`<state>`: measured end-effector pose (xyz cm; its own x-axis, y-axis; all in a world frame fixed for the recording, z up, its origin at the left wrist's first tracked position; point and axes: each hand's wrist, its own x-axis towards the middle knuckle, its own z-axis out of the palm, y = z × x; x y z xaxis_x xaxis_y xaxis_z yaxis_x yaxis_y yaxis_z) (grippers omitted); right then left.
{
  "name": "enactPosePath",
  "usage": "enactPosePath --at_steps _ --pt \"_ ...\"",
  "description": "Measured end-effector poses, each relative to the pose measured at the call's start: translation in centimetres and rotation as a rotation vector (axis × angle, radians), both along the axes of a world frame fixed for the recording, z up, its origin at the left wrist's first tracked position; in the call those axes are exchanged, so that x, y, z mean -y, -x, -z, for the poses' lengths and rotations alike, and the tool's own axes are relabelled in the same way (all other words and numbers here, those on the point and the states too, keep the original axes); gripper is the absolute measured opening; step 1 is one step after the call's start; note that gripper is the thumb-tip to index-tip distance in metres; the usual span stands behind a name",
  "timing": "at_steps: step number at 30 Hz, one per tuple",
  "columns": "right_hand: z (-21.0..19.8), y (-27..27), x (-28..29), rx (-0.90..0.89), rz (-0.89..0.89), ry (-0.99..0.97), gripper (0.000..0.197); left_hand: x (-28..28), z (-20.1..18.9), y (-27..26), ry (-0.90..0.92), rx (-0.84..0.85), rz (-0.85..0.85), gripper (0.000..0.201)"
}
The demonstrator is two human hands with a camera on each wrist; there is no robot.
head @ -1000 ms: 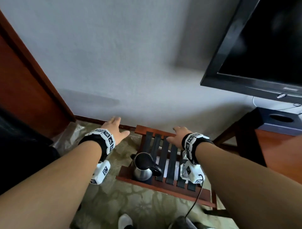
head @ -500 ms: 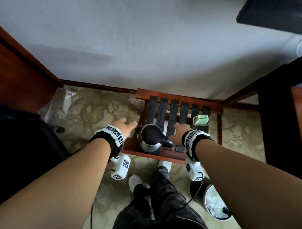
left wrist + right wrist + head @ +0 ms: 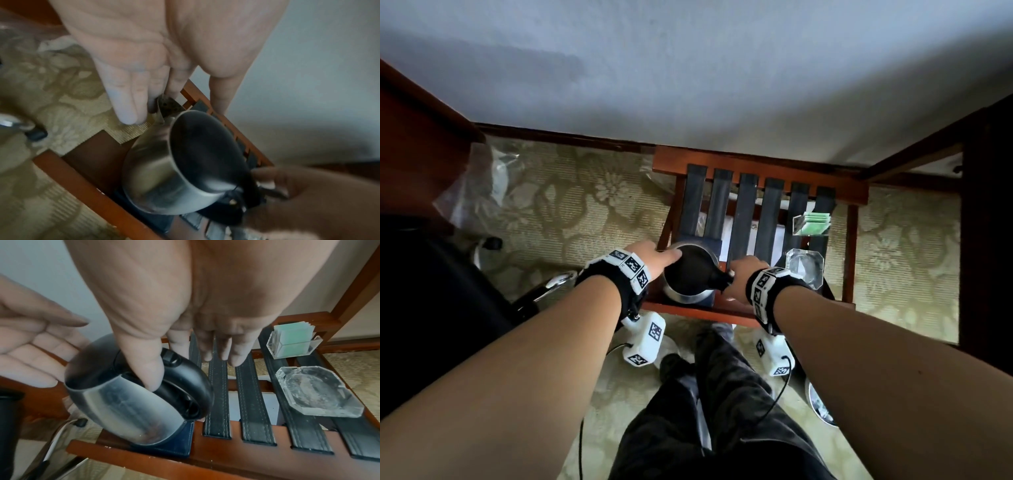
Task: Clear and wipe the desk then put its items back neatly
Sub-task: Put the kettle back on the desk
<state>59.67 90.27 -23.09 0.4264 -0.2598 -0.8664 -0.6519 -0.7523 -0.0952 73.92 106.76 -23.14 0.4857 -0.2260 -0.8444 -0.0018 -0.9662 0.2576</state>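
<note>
The right hand [image 3: 185,308] hangs over the electric kettle's [image 3: 131,404] black handle [image 3: 185,379]: its thumb reaches down inside the loop, while the other fingers [image 3: 222,352] point straight down past the handle's far side, not yet wrapped round it. The left hand [image 3: 131,68] is spread flat, fingers straight, at the kettle's spout side; in the head view its thumb looks to be at the rim [image 3: 677,254], though I cannot tell if it touches.

The kettle stands on a dark blue pad [image 3: 176,446] at the near left corner of a wooden luggage rack [image 3: 756,164] strung with black straps [image 3: 255,402], not on the desk.

The steel body is smooth and probably slippery, and weight depends on water that cannot be seen. The handle is the sound place to grip, with a flat palm steadying the body.

Just to the right on the straps sit a glass ashtray [image 3: 316,391] and, farther back, a clear holder of green packets [image 3: 292,340]; both look fragile. The straps leave gaps, the wall runs close behind, and a dark wooden frame [image 3: 983,212] closes the right. The freest way out is straight up and back towards the person.
</note>
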Motion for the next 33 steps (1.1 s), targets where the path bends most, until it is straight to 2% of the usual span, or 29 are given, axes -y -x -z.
enactPosePath --at_steps 3,6,10,17,23,28,33 --pt "0.2 -0.3 0.0 -0.037 -0.062 -0.026 0.029 0.7 0.1 0.5 -0.084 0.052 0.235 0.079" --pt "0.2 -0.7 0.6 -0.023 -0.068 -0.09 0.039 1.4 0.0 0.8 -0.135 0.074 0.342 0.077" --pt "-0.7 -1.8 2.6 -0.002 -0.06 -0.142 0.026 2.5 -0.2 -0.1 -0.16 0.072 0.3 0.073" --pt "-2.7 -2.9 7.1 0.08 -0.006 -0.111 0.012 6.1 -1.8 -1.2 -0.083 0.122 0.245 0.089" --pt "-6.7 -4.3 9.7 0.152 0.052 -0.077 0.012 10.1 -7.0 -2.6 -0.036 0.222 0.267 0.08" --pt "-11.4 -3.8 11.6 0.262 0.145 -0.027 0.011 13.3 -12.6 -3.6 -0.02 0.329 0.387 0.067" --pt "-17.7 -0.6 12.6 0.356 0.267 0.064 0.018 16.1 -18.7 -2.1 0.081 0.41 0.525 0.062"
